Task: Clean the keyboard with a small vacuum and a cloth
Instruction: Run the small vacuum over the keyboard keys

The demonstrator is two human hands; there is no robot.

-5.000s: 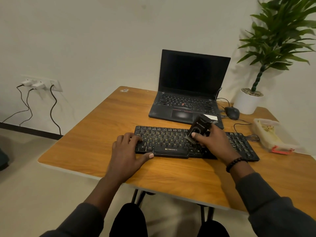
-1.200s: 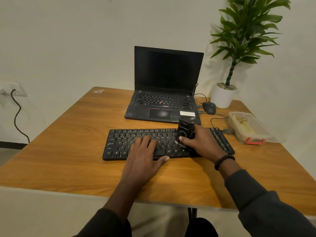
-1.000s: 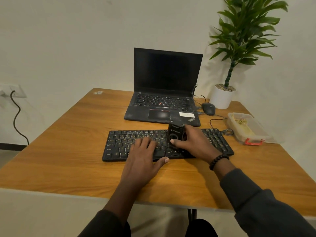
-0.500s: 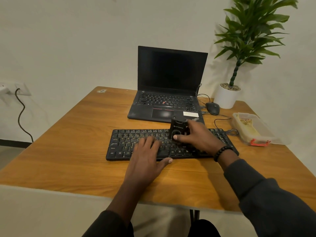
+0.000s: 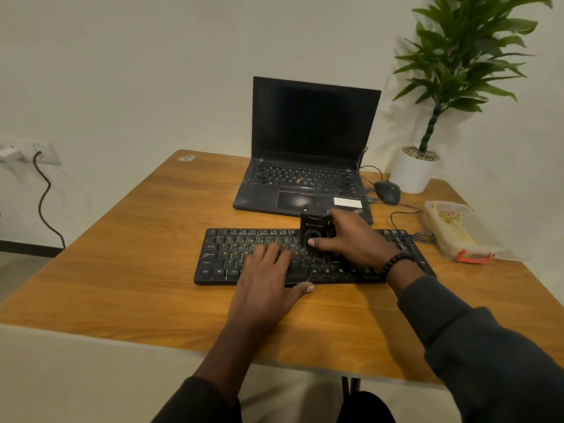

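1. Keyboard [image 5: 232, 254] lies lengthwise across the table [image 5: 122, 270], just in front of the laptop [image 5: 305, 184]
2. Right hand [image 5: 351, 239] grips the small vacuum [image 5: 314, 228] – fingers curled round it, upright on the keyboard's middle upper rows
3. Left hand [image 5: 265, 276] presses flat on the keys beside it – fingers straight, holding nothing; unswept keys stretch along that long axis
4. Vacuum – black, boxy
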